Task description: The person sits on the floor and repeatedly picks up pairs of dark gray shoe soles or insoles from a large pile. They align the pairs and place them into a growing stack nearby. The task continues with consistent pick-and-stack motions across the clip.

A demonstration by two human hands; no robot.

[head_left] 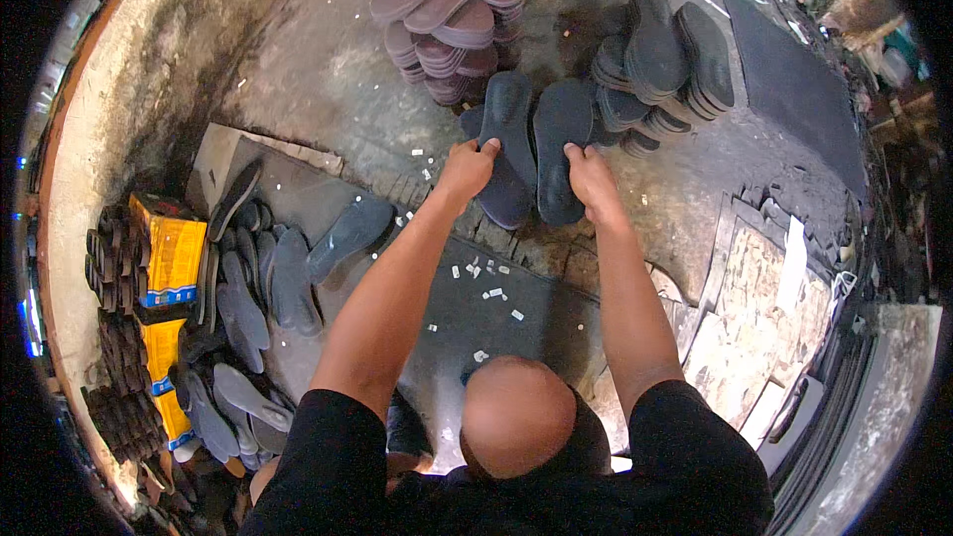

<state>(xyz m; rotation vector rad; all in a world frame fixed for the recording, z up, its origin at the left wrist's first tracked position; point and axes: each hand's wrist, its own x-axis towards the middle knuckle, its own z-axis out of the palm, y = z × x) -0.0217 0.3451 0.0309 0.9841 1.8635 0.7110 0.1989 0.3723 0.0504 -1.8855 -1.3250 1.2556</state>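
I look down at both my bare hands, stretched out in front of me over a worn grey floor (328, 60). My left hand (465, 171) grips a long, dark charcoal shoe sole (506, 159) by its left edge, thumb on the upper face, the other fingers mostly hidden. My right hand (596, 184) holds a matching black shoe sole (562, 154) by its right edge in the same way. The two soles are side by side in the upper middle of the view, lengthwise away from me, with a narrow gap showing between their far ends.

Beyond them, a little left, is a piled stack of purplish-brown soles (452, 15); to the right, near my right hand, is a stack of black soles (660, 50).

Nearer me, small white rectangular pieces (494, 293) lie scattered on a flat, dark grey sheet (397, 377). At far left, loose grey and black soles (293, 283) lie heaped beside yellow cardboard boxes with blue bands (174, 253). At right is a scuffed, whitish board (759, 288). My bare knee (518, 417) rises at the bottom, between my black sleeves (323, 462).
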